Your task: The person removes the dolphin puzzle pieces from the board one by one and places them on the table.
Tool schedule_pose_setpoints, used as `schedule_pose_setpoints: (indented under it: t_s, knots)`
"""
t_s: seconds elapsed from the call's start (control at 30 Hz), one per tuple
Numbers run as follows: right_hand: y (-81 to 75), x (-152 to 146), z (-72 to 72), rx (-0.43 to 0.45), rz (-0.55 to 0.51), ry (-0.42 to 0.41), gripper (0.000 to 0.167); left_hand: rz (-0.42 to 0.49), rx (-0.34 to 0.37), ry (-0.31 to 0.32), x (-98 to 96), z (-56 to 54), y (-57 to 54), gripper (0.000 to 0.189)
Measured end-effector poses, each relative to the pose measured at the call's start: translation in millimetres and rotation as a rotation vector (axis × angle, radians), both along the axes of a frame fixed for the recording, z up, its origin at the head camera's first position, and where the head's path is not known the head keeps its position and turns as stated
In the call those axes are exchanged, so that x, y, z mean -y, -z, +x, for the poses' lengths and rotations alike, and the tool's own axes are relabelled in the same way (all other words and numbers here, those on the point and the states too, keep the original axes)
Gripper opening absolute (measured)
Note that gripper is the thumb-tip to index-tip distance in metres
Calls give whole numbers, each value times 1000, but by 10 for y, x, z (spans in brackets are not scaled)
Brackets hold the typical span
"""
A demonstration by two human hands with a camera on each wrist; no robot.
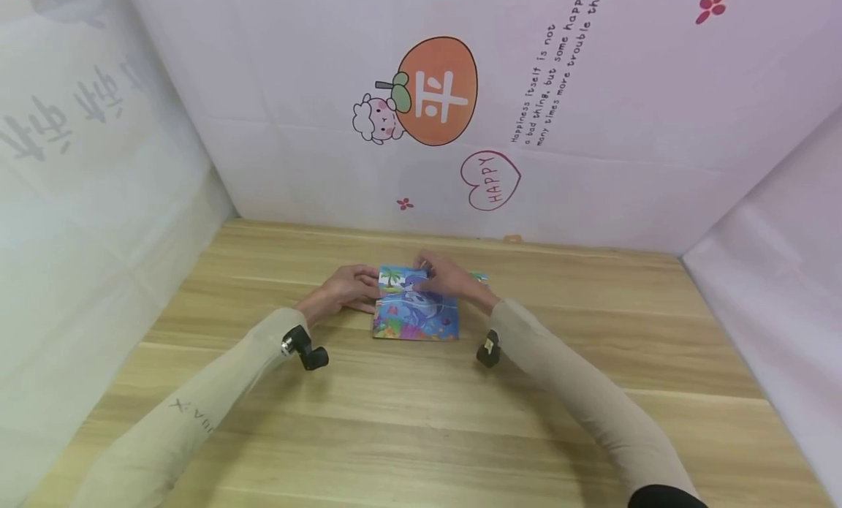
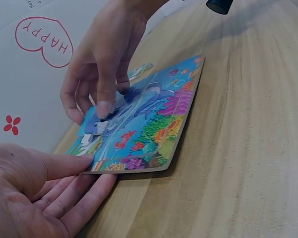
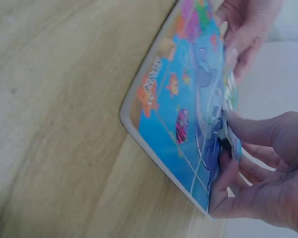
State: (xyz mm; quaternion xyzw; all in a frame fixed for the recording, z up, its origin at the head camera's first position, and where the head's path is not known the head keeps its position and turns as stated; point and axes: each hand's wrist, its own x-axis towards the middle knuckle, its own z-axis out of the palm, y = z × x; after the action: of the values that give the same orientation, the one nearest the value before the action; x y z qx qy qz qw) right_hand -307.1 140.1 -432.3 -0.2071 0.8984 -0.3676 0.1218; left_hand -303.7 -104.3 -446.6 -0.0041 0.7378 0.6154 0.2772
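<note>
A dolphin jigsaw puzzle (image 1: 408, 319) in a flat board lies on the wooden table, printed with coral, sea animals and a palm tree. At its left edge my left hand (image 1: 345, 287) grips the board, thumb on top and fingers beneath, as the left wrist view shows at the puzzle's (image 2: 154, 129) near corner. Over the upper part of the picture, my right hand (image 1: 449, 278) pinches a puzzle piece (image 3: 233, 140) between thumb and fingers. Its fingers partly hide the piece, which sits tilted against the picture. The palm tree stays visible between the hands.
Another puzzle piece (image 1: 483, 278) lies on the table (image 1: 421, 420) just right of the board, partly behind my right wrist. A printed cloth (image 1: 296, 157) hangs along the table's back edge, with more cloth at both sides.
</note>
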Motion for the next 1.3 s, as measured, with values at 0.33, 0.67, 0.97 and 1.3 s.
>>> schedule_pose_setpoints:
  t_s: [0.33, 0.67, 0.97, 1.3]
  knots:
    - [77, -124, 54, -4, -169, 44, 28, 15, -9, -11, 16, 78, 67, 61]
    - [51, -269, -15, 211, -333, 198, 30, 30, -23, -14, -15, 84, 51, 61]
    - [-68, -450, -62, 359, -578, 206, 35, 9, -25, -40, 8, 54, 15, 61]
    - [-128, -896, 34, 398, -620, 216, 34, 10, -50, -21, 15, 61, 33, 59]
